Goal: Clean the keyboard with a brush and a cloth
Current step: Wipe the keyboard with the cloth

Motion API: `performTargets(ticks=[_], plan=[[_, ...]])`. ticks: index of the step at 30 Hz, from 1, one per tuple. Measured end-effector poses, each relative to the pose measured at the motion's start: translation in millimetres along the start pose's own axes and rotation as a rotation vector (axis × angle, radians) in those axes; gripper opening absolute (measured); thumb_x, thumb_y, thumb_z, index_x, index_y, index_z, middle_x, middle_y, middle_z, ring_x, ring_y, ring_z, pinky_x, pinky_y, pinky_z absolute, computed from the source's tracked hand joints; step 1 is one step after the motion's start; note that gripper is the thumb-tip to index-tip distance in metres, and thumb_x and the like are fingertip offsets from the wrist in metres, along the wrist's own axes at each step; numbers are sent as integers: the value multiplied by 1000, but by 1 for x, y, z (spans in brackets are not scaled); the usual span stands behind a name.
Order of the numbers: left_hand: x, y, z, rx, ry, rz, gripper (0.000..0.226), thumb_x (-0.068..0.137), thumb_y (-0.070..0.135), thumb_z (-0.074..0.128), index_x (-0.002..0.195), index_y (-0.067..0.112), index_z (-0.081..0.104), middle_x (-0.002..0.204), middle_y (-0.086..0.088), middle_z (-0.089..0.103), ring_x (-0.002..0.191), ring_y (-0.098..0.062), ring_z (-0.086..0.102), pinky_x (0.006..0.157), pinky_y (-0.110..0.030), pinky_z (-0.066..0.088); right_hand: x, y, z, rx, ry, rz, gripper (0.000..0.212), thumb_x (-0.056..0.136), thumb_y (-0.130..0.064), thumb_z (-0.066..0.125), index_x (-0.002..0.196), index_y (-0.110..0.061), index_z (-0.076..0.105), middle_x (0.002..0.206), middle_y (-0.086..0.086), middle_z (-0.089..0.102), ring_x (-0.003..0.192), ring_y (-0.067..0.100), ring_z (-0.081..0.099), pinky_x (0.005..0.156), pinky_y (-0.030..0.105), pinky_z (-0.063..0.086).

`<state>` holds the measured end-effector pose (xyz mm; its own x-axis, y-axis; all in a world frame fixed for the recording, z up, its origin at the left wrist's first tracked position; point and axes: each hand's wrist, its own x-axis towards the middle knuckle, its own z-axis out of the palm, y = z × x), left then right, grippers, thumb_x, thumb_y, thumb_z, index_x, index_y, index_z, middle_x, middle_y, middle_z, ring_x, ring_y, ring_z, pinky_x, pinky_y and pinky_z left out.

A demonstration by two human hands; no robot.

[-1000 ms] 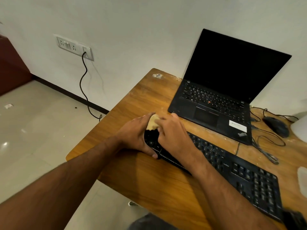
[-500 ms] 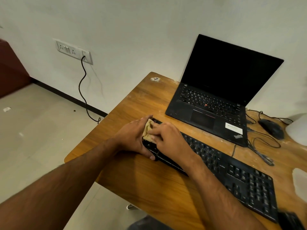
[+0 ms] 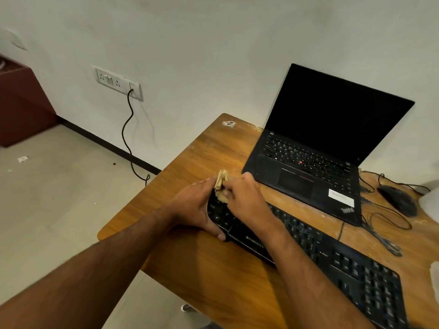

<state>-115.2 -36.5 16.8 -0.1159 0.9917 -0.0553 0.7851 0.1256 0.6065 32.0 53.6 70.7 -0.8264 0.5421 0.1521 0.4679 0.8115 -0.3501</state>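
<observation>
A pale wall (image 3: 213, 43) is seen behind a wooden surface (image 3: 213, 276) that fills the frame from 3 to 6 o'clock, with a light tiled floor (image 3: 59, 198) at 9 o'clock. A switch-and-socket plate (image 3: 118, 82) is fixed to the wall at 10 o'clock, and a black cable (image 3: 127, 138) is plugged into its right end and hangs down to the floor beside the surface's edge.

A black keyboard (image 3: 332, 262) is laid diagonally on the surface, running from the centre of the frame toward 5 o'clock. Its left end is gripped by the left hand (image 3: 192, 210), whose thumb is curled round the near corner while the fingers are wrapped over the far side. A crumpled tan cloth (image 3: 221, 184) is pinched in the curled fingers of the right hand (image 3: 247, 198) and is held against the keys at the keyboard's left end, just beside the left hand's fingers; part of the cloth is seen sticking up between the two hands.

An open black laptop (image 3: 308, 162) with a dark screen is set behind the keyboard at 2 o'clock, near it but apart. A black mouse (image 3: 399, 200) is placed at 3 o'clock, to the right of the laptop, with loose cables (image 3: 384, 229) lying looped on the surface beside it. A dark reddish cabinet (image 3: 21, 108) is seen against the wall at 9 o'clock.
</observation>
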Motion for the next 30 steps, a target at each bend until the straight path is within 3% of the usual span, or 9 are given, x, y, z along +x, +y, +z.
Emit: performTargets(ticks=[3, 7, 10, 12, 15, 21, 24, 27, 30], plan=[[1, -1, 0, 0, -2, 8, 146, 46, 76, 91, 160, 28, 13, 158, 5, 43, 144, -17, 41, 122, -36, 32, -9, -8, 7, -164, -10, -82, 18, 87, -2, 60, 91, -17, 69, 91, -5, 55, 95, 15, 38, 86, 42, 48], [2, -7, 2, 4, -21, -9, 158, 40, 87, 81, 164, 30, 2, 165, 3, 35, 152, -20, 34, 125, -46, 31, -30, -17, -7, -99, -138, -153, 22, 86, -10, 71, 106, -18, 69, 94, -5, 41, 93, 11, 38, 81, 27, 46], [0, -9, 2, -3, -14, -16, 161, 38, 91, 79, 165, 29, 0, 167, 3, 33, 152, -20, 32, 124, -46, 31, -34, -15, -19, 41, -264, -150, 19, 91, -18, 69, 110, -22, 72, 93, -7, 54, 87, 6, 50, 70, 15, 37], [0, -4, 0, -4, -25, -21, 154, 45, 79, 89, 164, 29, 5, 167, 5, 32, 152, -18, 31, 125, -44, 29, -18, -4, -21, 153, -135, -72, 21, 95, -11, 63, 105, -25, 74, 90, -8, 65, 80, 3, 57, 68, 13, 41], [0, 2, -1, 10, -3, -18, 139, 51, 67, 95, 160, 29, 18, 158, 6, 41, 144, -15, 39, 124, -37, 30, -1, 2, -12, 36, 0, -14, 14, 99, -17, 56, 91, -25, 63, 90, -7, 61, 90, 11, 50, 82, 32, 48], [1, 0, 0, 8, -35, -43, 158, 47, 71, 94, 165, 27, -1, 168, 3, 29, 153, -20, 29, 123, -34, 22, -14, -11, 7, -337, -70, -154, 34, 91, -24, 60, 122, -11, 63, 127, 6, 61, 117, 26, 39, 97, 42, 41], [2, -3, 0, 9, -38, -42, 159, 45, 76, 90, 165, 27, -1, 169, 2, 28, 154, -21, 29, 127, -43, 26, -33, -16, -3, -299, -131, -216, 46, 85, -32, 74, 125, -11, 63, 114, 5, 62, 99, 17, 43, 86, 30, 47], [1, -2, 0, 2, -42, -45, 157, 47, 72, 93, 165, 28, -1, 168, 3, 30, 153, -20, 29, 126, -44, 27, -27, -11, -20, 12, -173, -118, 20, 89, -9, 67, 103, -21, 74, 90, -3, 65, 80, 4, 51, 67, 11, 40], [1, -1, -1, -14, -29, -39, 151, 47, 73, 93, 163, 28, 8, 161, 6, 39, 148, -16, 36, 125, -44, 31, -2, 4, -19, 53, 73, -10, 30, 91, -1, 59, 79, -28, 67, 71, -9, 60, 74, 10, 54, 72, 28, 52]])
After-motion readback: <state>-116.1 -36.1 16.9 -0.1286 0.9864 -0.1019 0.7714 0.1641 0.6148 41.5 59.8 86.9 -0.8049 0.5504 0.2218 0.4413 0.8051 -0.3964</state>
